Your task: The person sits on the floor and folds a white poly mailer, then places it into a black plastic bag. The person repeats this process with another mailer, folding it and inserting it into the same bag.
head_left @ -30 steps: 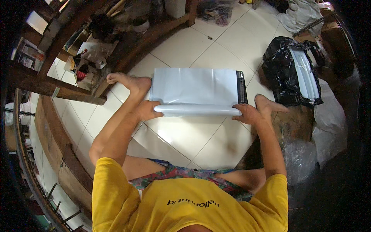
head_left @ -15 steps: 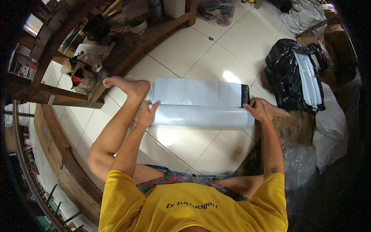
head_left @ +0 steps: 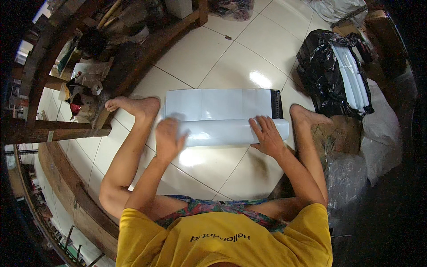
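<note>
On the floor between my feet lies a pale grey-white plastic mailing bag (head_left: 218, 105), or a stack of them, with a black strip along its right end. Its near part is folded over into a rounded flap. My left hand (head_left: 166, 140) is at the flap's left end, slightly blurred, its thumb apart from the fingers. Toward the right end, my right hand (head_left: 270, 140) lies on the flap with the fingers spread. Neither hand grips the plastic. Whatever lies beneath the flap is hidden.
At the right, a black plastic bag (head_left: 318, 73) holds a stack of similar pale bags (head_left: 352, 82). Clear plastic wrapping (head_left: 344, 178) lies nearer to me. A wooden frame (head_left: 138, 66) with clutter stands at the left, and a wooden beam (head_left: 73, 191) lies beside my leg.
Both hands have let go of the flap's ends and opened. My right hand has moved left onto the flap, and my left hand has shifted nearer to me. The whole view has shifted slightly.
</note>
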A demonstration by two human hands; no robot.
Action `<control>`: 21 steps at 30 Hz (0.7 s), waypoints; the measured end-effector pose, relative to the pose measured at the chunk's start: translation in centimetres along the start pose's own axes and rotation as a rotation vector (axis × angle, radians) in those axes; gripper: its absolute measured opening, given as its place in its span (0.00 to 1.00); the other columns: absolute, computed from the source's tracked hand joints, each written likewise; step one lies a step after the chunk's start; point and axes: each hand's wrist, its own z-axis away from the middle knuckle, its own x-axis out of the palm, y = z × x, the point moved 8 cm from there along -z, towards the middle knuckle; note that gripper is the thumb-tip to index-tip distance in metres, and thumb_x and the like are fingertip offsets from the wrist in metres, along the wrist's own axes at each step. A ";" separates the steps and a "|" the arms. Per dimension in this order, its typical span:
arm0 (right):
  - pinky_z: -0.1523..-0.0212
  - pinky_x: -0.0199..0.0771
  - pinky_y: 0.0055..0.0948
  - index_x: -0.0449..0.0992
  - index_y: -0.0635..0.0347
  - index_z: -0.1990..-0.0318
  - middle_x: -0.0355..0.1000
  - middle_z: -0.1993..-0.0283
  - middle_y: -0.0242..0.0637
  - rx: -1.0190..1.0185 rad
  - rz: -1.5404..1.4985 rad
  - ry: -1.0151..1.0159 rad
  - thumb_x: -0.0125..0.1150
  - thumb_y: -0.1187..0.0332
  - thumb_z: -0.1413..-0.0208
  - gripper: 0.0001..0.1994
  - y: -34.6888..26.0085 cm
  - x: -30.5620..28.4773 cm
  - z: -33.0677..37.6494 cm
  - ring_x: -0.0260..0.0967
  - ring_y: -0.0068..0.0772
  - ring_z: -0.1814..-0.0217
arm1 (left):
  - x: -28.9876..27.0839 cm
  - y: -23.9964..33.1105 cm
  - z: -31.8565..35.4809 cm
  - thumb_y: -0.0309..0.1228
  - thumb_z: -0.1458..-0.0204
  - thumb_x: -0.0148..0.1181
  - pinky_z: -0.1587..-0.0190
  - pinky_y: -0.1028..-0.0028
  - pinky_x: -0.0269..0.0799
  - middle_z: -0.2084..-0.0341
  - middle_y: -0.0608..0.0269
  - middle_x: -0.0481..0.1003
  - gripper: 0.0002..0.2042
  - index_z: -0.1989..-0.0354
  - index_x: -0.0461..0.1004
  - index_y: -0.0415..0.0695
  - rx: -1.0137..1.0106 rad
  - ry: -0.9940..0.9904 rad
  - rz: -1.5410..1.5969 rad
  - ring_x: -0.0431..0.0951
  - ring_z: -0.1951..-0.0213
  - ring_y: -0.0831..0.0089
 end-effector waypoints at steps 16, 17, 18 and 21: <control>0.26 0.48 0.56 0.50 0.53 0.26 0.57 0.30 0.50 0.165 0.035 -0.171 0.78 0.62 0.63 0.55 7.8 -0.1 2.4 0.54 0.56 0.27 | 4.5 2.0 -2.6 0.38 0.57 0.70 0.32 0.53 0.60 0.36 0.44 0.61 0.41 0.33 0.58 0.40 0.308 -0.553 -0.203 0.62 0.34 0.47; 0.26 0.50 0.54 0.51 0.54 0.26 0.59 0.32 0.50 0.143 0.035 -0.150 0.79 0.61 0.64 0.55 8.2 -0.1 2.6 0.54 0.57 0.28 | 4.3 2.4 -2.8 0.37 0.59 0.70 0.34 0.53 0.62 0.38 0.42 0.63 0.40 0.36 0.60 0.39 0.326 -0.511 -0.168 0.64 0.37 0.46; 0.26 0.51 0.53 0.51 0.54 0.26 0.59 0.32 0.50 0.129 0.094 -0.132 0.79 0.61 0.64 0.55 7.7 -0.5 2.3 0.55 0.57 0.29 | 3.8 2.6 -3.0 0.37 0.60 0.71 0.37 0.53 0.64 0.39 0.40 0.64 0.39 0.38 0.62 0.38 0.338 -0.468 -0.141 0.66 0.39 0.44; 0.27 0.54 0.50 0.53 0.54 0.28 0.61 0.34 0.49 0.109 0.236 -0.056 0.79 0.62 0.64 0.53 5.9 -1.2 2.5 0.56 0.57 0.30 | 3.9 2.5 -2.8 0.38 0.60 0.69 0.39 0.54 0.68 0.41 0.44 0.66 0.39 0.37 0.62 0.39 0.323 -0.493 -0.155 0.68 0.40 0.46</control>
